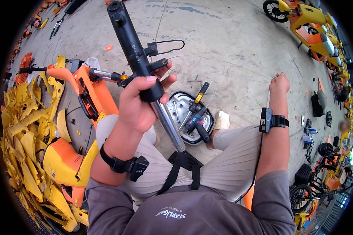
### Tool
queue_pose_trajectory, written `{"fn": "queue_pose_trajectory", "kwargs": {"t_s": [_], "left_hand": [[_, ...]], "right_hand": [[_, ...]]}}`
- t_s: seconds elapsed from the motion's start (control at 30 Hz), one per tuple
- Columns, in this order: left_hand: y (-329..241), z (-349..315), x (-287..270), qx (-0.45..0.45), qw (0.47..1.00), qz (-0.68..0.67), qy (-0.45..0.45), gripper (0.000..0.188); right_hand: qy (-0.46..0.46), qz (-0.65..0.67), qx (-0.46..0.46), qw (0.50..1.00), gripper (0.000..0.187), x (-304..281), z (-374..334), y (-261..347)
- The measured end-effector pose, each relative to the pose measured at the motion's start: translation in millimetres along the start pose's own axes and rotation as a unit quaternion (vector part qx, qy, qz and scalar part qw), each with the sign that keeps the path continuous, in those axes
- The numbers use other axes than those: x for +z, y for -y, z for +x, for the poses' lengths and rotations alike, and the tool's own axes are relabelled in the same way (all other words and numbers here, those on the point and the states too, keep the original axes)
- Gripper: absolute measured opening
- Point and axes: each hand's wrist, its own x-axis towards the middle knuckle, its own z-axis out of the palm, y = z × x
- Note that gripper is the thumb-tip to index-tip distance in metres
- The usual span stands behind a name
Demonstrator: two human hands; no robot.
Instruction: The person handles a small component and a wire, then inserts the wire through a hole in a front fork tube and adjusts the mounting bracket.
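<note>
1. The black-and-silver tube (129,43) sits in the left hand (136,106), which wraps round it; its long axis slants from upper left to lower centre.
2. Right hand (280,83), well apart at upper right, curls closed; whether it pinches anything I cannot tell.

The floor (231,43) was grey, scuffed and stained. A dark-rimmed white tray (191,138) sat near the middle of the view. A heap of yellow panels (27,145) lay on the left, a small orange scrap (108,47) farther forward, and cans (309,135) on the right; yellow scooters (313,33) stood upper right.
</note>
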Motion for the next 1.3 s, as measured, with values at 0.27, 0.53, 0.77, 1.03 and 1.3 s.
{"fn": "queue_pose_trajectory", "kwargs": {"t_s": [0.27, 0.53, 0.77, 1.03, 1.3], "left_hand": [[5, 1, -1, -0.028, 0.996, 0.045, -0.066, 0.038], [10, 5, 1, -0.025, 0.990, 0.075, -0.115, 0.031], [9, 5, -4, -0.037, 0.986, 0.084, -0.143, 0.028], [12, 11, 3, -0.014, 0.983, 0.073, -0.170, 0.028], [11, 9, -3, -0.001, 0.977, 0.084, -0.196, 0.026]], "right_hand": [[-0.004, 0.026, 0.025, 0.999, 0.020, 1, -1, 6], [0.012, 0.059, 0.027, 0.998, 0.014, 2, -11, 14], [0.077, -0.005, -0.046, 0.996, 0.014, 11, -31, 18], [0.103, 0.102, 0.121, 0.982, 0.014, 11, -23, 31], [0.243, 0.193, 0.162, 0.937, 0.020, 19, -54, 39]]}}
